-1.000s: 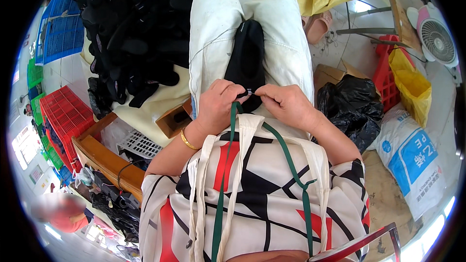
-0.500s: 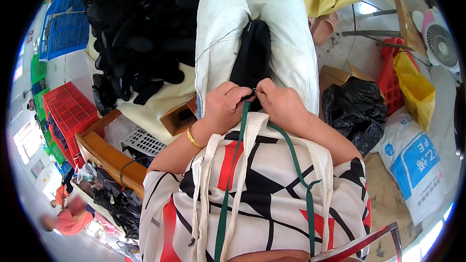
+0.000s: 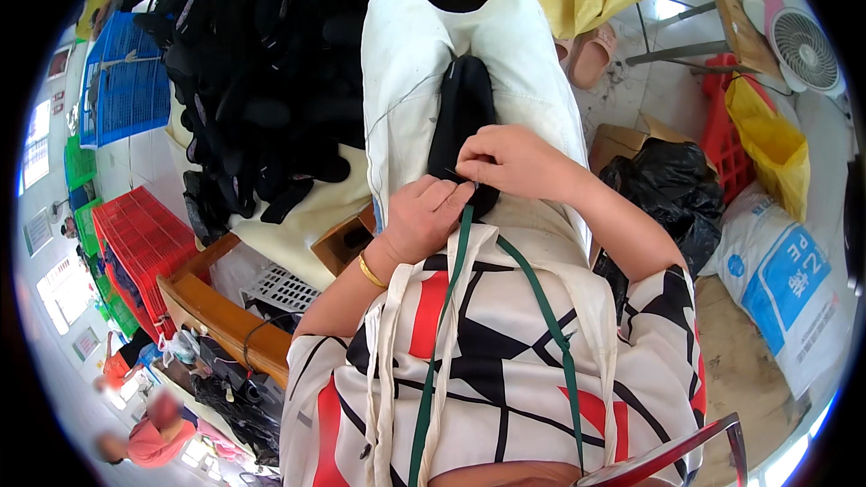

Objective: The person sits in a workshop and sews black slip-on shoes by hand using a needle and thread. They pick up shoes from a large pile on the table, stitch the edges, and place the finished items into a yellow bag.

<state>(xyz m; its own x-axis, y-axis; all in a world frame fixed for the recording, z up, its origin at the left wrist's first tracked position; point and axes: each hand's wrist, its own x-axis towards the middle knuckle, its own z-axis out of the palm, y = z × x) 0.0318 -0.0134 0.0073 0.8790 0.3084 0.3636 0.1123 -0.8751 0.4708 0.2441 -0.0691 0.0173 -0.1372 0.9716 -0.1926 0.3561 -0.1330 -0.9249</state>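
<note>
A black shoe piece [image 3: 462, 117] lies on my lap, between my legs in white trousers [image 3: 410, 81]. My left hand [image 3: 424, 216], with a gold bangle at the wrist, pinches the near end of the black piece. My right hand [image 3: 510, 160] sits just above and to the right of it, fingers closed on the same piece. Both hands meet over the dark edge; what the fingertips hold there is too small to tell. A green strap [image 3: 451, 307] hangs down my patterned top.
A big heap of black shoe pieces [image 3: 262, 81] lies at my left on a pale cloth. Red crates [image 3: 140, 239] and blue crates [image 3: 117, 81] stand farther left. A black bag [image 3: 672, 194], a white sack [image 3: 785, 284], a yellow bag [image 3: 767, 140] and a fan [image 3: 803, 45] are at right. Other people are at lower left.
My right hand has moved a little up and away from my left hand, along the black piece. The head view has shifted slightly.
</note>
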